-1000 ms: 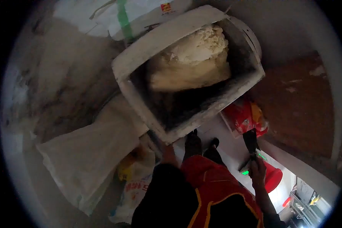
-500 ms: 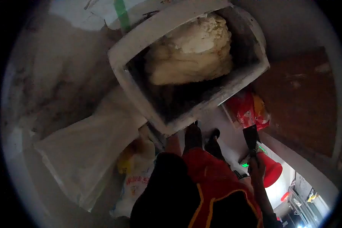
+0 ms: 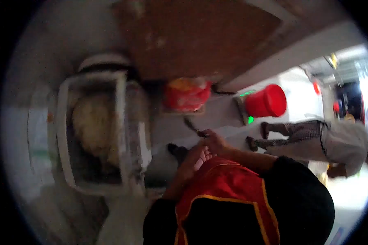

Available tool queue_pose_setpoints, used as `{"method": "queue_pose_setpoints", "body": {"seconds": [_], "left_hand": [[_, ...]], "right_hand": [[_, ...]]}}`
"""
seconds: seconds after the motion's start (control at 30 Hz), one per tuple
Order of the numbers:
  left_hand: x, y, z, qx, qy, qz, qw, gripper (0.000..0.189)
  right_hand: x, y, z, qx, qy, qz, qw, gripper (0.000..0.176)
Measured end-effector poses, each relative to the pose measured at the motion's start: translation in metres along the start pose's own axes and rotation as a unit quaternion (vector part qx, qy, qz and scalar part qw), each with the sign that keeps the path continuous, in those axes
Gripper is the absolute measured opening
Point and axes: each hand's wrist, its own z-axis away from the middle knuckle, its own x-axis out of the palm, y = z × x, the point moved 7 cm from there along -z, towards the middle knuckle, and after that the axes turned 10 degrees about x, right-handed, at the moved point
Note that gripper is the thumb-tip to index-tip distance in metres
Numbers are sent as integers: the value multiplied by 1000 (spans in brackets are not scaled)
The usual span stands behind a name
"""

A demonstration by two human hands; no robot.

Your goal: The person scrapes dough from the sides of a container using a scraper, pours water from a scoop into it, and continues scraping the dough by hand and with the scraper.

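In front of my red apron with yellow trim, my right hand point(image 3: 215, 141) is closed around the handle of a scraper point(image 3: 191, 124). The scraper's blade looks dark, edge-on and blurred, and points up and left. Right beside it, partly overlapping, is my left hand point(image 3: 199, 157), palm turned up and fingers loosely apart with nothing seen in them. At the left a large pale mass of dough point(image 3: 95, 122) lies inside a white-rimmed tub point(image 3: 121, 122), away from both hands.
A red and yellow bag point(image 3: 187, 94) sits ahead of my hands. Beyond stands a red bucket point(image 3: 270, 101) on a scale with green lit digits point(image 3: 250, 120). A brown board point(image 3: 200, 41) spans the top. Another person point(image 3: 341, 143) stands at the right.
My view has swung right, so the tub of dough now lies at the left and another person has come into view. The scraper hand and my left hand are now together before my apron.
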Motion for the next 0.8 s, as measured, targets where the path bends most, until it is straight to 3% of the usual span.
{"method": "queue_pose_setpoints", "body": {"seconds": [0.03, 0.07, 0.1, 0.13, 0.17, 0.23, 0.3, 0.37, 0.4, 0.5, 0.57, 0.63, 0.73, 0.8], "left_hand": [[16, 9, -4, 38, 21, -132, 990, 41], [19, 4, -24, 42, 36, -126, 991, 38], [22, -2, -43, 47, 50, -119, 990, 35], [24, -18, -65, 10, 63, 21, 998, 33], [25, -34, -82, -25, 82, 161, 983, 30], [7, -61, -120, -33, 90, 148, 984, 24], [-4, -70, -147, -55, 122, 116, 984, 19], [-36, -79, -143, -20, 225, 23, 974, 21], [-35, -82, -145, -4, 230, -9, 973, 22], [-22, -98, -140, 28, 243, -121, 962, 23], [-24, -125, -127, -24, 334, -156, 929, 22], [5, -145, -120, -40, 362, -213, 907, 21], [15, -175, -118, -97, 405, -178, 892, 18], [9, -183, -123, -85, 399, -163, 898, 18]], "right_hand": [[-9, -1, 4, -123, 3, 115, 986, 33], [-18, 0, 12, -247, 33, 218, 943, 32], [-41, 18, -8, -279, 15, 179, 943, 31], [-62, -1, 0, -314, -2, 143, 939, 30], [-88, 8, 4, -121, -33, 64, 990, 25], [-125, 68, -16, -303, -36, 214, 928, 25], [-186, 95, -5, -404, 33, 335, 851, 24], [-266, 148, -9, -234, 166, 266, 920, 23], [-318, 221, -39, -32, 200, 130, 971, 22], [-475, 386, -100, 26, 385, -63, 920, 25], [-535, 437, -126, 92, 422, -136, 892, 29], [-582, 436, -116, 211, 415, -166, 869, 32], [-618, 515, -192, 208, 475, -2, 855, 36], [-621, 526, -227, 269, 418, 47, 866, 34]]}}
